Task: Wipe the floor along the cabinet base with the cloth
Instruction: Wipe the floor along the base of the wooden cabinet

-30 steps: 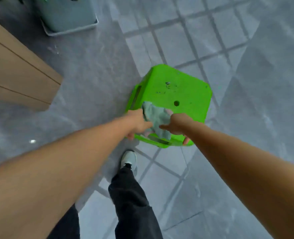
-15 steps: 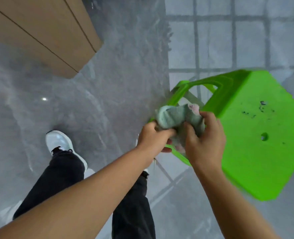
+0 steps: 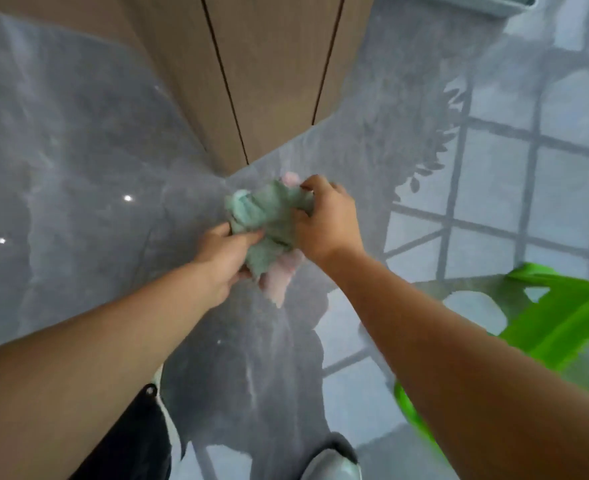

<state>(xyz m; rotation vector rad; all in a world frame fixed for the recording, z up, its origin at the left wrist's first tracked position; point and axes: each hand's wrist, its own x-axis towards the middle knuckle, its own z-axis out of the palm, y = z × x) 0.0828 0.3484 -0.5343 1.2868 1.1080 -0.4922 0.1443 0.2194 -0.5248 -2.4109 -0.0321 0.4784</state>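
A crumpled pale green and pink cloth (image 3: 269,220) is held in the air between both hands, above the glossy grey floor (image 3: 78,168). My left hand (image 3: 225,252) pinches its lower left part. My right hand (image 3: 326,221) grips its upper right part. The wooden cabinet (image 3: 269,71) rises just beyond the cloth, with its base corner meeting the floor a little above and left of the cloth.
A bright green plastic stool (image 3: 556,323) lies at the right, partly hidden by my right forearm. My dark trouser legs and a white shoe (image 3: 334,462) are at the bottom. Window-grid reflections cover the floor on the right.
The view has swung toward the cabinet, which now stands straight ahead. Both hands have carried the cloth away from the green stool, which has slid to the right edge.
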